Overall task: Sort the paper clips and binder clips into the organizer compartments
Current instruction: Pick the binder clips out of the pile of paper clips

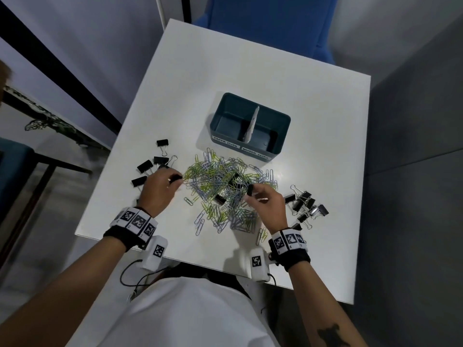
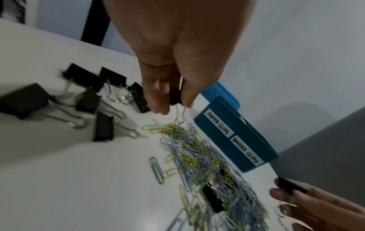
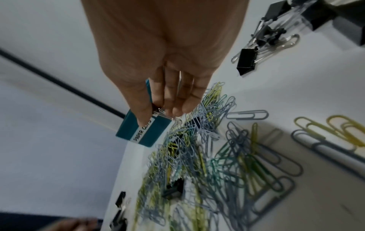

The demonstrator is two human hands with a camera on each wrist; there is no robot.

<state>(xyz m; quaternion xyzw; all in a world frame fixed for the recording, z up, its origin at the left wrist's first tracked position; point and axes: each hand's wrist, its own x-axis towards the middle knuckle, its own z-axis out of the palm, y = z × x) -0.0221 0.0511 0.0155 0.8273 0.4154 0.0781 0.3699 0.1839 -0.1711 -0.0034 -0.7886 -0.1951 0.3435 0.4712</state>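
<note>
A heap of green, blue and grey paper clips [image 1: 220, 189] lies mid-table, with black binder clips [image 1: 233, 179] buried in it. My left hand [image 1: 160, 186] pinches a black binder clip [image 2: 175, 97] at the heap's left edge, its wire handles hanging down. My right hand [image 1: 265, 199] pinches another black binder clip [image 1: 250, 190] above the heap's right side. The teal organizer [image 1: 283, 126] stands beyond the heap, with a white divider and front labels PAPER CLIPS [image 2: 218, 123] and BINDER CLIPS [image 2: 247, 152]. Both compartments look empty.
Several black binder clips [image 1: 150, 164] lie left of my left hand, and another cluster [image 1: 305, 204] lies to the right of my right hand. The white table's [image 1: 325, 121] near edge runs under my wrists. A blue chair [image 1: 270, 18] stands beyond the far edge.
</note>
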